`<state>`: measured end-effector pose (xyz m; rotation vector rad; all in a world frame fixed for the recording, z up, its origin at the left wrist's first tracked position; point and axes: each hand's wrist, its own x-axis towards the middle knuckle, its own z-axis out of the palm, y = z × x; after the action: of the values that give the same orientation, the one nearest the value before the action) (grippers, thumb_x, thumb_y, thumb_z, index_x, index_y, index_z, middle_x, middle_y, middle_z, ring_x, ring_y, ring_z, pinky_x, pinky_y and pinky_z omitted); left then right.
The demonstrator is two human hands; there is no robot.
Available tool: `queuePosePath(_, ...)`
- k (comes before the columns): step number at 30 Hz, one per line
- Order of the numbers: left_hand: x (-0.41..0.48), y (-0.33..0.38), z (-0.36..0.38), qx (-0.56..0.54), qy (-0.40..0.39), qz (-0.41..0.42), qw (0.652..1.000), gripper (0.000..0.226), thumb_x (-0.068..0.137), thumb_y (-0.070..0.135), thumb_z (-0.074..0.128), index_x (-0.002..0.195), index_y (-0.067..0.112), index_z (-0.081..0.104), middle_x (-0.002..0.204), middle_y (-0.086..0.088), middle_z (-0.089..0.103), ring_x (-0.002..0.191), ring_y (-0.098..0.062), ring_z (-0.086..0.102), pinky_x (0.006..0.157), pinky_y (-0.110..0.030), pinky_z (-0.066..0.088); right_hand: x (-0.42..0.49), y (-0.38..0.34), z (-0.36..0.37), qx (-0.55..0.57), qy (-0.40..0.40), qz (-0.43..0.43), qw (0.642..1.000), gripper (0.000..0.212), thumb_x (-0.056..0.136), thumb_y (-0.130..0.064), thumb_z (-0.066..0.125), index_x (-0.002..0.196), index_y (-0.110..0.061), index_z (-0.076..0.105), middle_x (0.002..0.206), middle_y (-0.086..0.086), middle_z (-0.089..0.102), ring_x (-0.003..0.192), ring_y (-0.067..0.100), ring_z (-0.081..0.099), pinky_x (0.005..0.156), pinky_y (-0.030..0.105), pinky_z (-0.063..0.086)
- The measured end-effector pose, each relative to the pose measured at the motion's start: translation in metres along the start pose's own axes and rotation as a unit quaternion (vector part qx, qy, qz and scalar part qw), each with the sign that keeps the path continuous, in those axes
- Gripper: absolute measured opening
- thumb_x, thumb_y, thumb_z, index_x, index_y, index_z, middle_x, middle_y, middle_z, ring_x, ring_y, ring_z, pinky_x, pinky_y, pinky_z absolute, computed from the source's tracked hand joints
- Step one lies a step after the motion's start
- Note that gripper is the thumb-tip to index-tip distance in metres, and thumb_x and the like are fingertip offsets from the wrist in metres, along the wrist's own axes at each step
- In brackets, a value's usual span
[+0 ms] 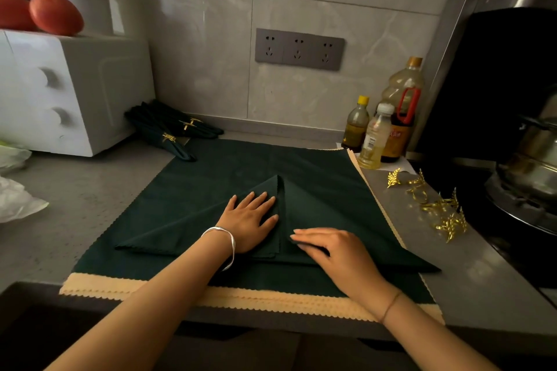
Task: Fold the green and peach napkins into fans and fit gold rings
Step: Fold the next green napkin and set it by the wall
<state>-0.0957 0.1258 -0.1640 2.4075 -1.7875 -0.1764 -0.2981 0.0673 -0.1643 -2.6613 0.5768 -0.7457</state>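
Green napkin (pixel 325 205) near counter edge, on flat stack. Left hand (pixel 250 220) flat, fingers spread, pins left flap. Right hand (pixel 334 247) pinches right flap edge; better fold straight along centre crease, edges matched.

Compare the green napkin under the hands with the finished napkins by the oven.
The napkin under the hands lies as a flat triangle; the finished napkins are gathered into narrow bundles. The finished napkins wear gold rings; the napkin under the hands has none. The left hand presses it, the right hand pinches it; nothing touches the finished napkins. Both are dark green.
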Motion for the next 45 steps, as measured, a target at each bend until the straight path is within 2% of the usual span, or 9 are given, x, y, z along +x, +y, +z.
queuePosePath(5,-0.001,0.002,-0.001,-0.003,-0.01,0.005,1.0,0.057,0.1,0.051,0.018,0.151,0.031,0.003,0.159,0.007,-0.001,0.146,-0.015,-0.007,0.118,-0.039,-0.008,0.001,-0.004,0.004,0.014,-0.02,0.004,1.0,0.026,0.091,-0.026,0.06,0.116,-0.027,0.066,0.121,-0.014,0.062,0.114,-0.008,0.05,0.1,0.003,0.03)
queuePosePath(9,-0.002,0.007,0.001,-0.018,-0.004,0.023,1.0,0.055,0.1,0.049,0.018,0.151,0.034,0.001,0.159,0.008,0.001,0.146,-0.014,-0.006,0.118,-0.039,-0.007,-0.004,-0.006,0.004,0.015,-0.055,0.005,0.998,0.03,0.094,-0.033,0.053,0.124,-0.03,0.06,0.129,-0.019,0.055,0.125,-0.01,0.04,0.108,0.011,0.029)
queuePosePath(14,-0.001,0.009,0.001,-0.005,-0.012,0.049,0.999,0.051,0.101,0.047,0.017,0.149,0.04,0.003,0.159,0.009,0.0,0.146,-0.014,-0.006,0.118,-0.039,-0.006,-0.007,-0.012,-0.003,0.013,-0.1,0.016,0.995,0.036,0.098,-0.042,0.04,0.129,-0.032,0.055,0.133,-0.026,0.048,0.127,-0.016,0.032,0.104,0.002,0.021)
queuePosePath(19,-0.003,0.01,0.0,0.007,-0.018,0.051,0.998,0.058,0.098,0.057,0.018,0.15,0.038,0.002,0.159,0.009,-0.001,0.146,-0.014,-0.007,0.118,-0.04,-0.006,0.024,-0.008,-0.01,0.031,0.009,0.05,0.998,0.034,0.1,-0.028,0.039,0.13,-0.025,0.055,0.134,-0.013,0.054,0.124,-0.006,0.044,0.107,0.016,0.035)
queuePosePath(26,-0.002,0.01,-0.001,0.019,-0.031,0.045,0.998,0.064,0.096,0.06,0.019,0.151,0.035,0.0,0.159,0.008,-0.004,0.146,-0.015,-0.008,0.117,-0.04,-0.007,0.102,0.024,0.015,-0.115,-0.164,0.123,0.972,0.046,0.104,-0.023,0.022,0.15,-0.015,0.019,0.158,-0.003,0.013,0.145,0.011,0.009,0.117,0.03,0.008)
queuePosePath(32,-0.002,0.01,-0.002,0.016,-0.035,0.043,0.998,0.064,0.096,0.06,0.02,0.15,0.035,0.0,0.159,0.008,-0.004,0.146,-0.014,-0.008,0.116,-0.039,-0.008,0.08,0.037,0.016,-0.133,-0.195,0.135,0.962,0.052,0.103,-0.038,0.016,0.151,-0.021,0.005,0.159,-0.008,0.0,0.145,0.008,-0.002,0.118,0.03,0.001)
queuePosePath(39,-0.003,0.01,-0.002,0.012,-0.031,0.044,0.998,0.062,0.096,0.059,0.02,0.15,0.036,0.0,0.159,0.009,-0.004,0.146,-0.013,-0.009,0.117,-0.038,-0.008,0.001,0.056,-0.031,-0.153,-0.193,0.185,0.952,0.059,0.097,-0.053,0.009,0.149,-0.031,-0.007,0.155,-0.016,-0.011,0.14,-0.001,-0.012,0.117,0.026,-0.006)
queuePosePath(43,-0.003,0.011,-0.002,0.014,-0.037,0.046,0.998,0.062,0.096,0.058,0.02,0.15,0.036,-0.001,0.159,0.009,-0.005,0.146,-0.014,-0.008,0.118,-0.038,-0.007,-0.042,0.063,-0.058,-0.169,-0.187,0.214,0.944,0.07,0.084,-0.064,-0.002,0.145,-0.032,-0.015,0.152,-0.017,-0.019,0.136,-0.003,-0.018,0.113,0.022,-0.01)
queuePosePath(45,-0.003,0.011,-0.003,0.015,-0.036,0.049,0.998,0.062,0.096,0.058,0.02,0.15,0.036,-0.001,0.159,0.008,-0.004,0.146,-0.014,-0.008,0.118,-0.039,-0.007,-0.054,0.067,-0.065,-0.177,-0.19,0.223,0.94,0.086,0.069,-0.077,-0.018,0.142,-0.032,-0.021,0.149,-0.016,-0.025,0.135,-0.002,-0.022,0.113,0.023,-0.011)
